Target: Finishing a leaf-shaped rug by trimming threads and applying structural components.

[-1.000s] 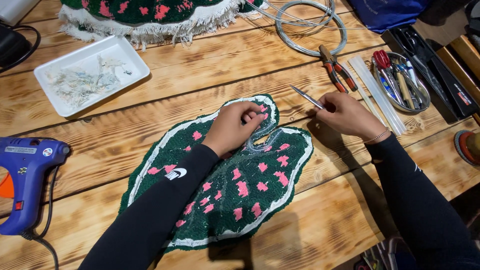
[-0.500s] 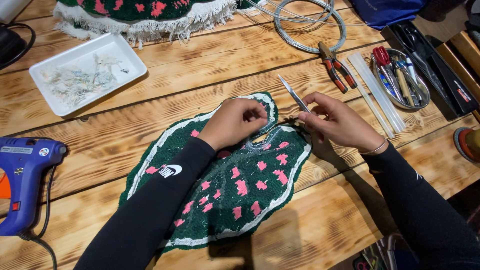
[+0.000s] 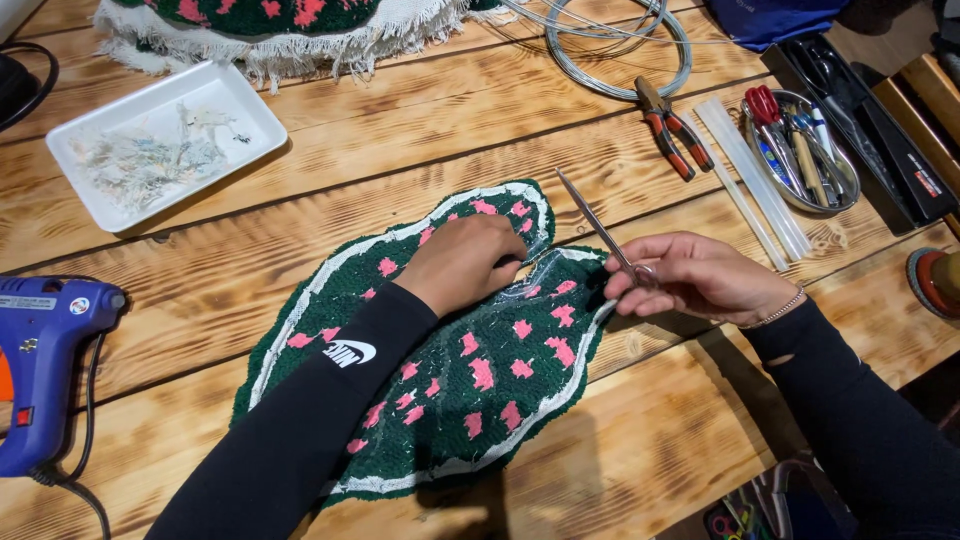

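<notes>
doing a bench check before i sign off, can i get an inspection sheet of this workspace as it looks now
surface: wooden plank table, scorched grain.
job's things: green tufted piece with pink marks and white edging, lying flat; slim scissors, blades pointing up and away.
clutter: white tray of scraps, pliers, glue sticks, metal dish of tools, wire coil, fringed tufted piece.
hands: left hand presses on the green piece; right hand holds the scissors.
cables: blue glue gun with black cord, lower left.
surroundings: dark cloth, top right; black case, right edge.
</notes>
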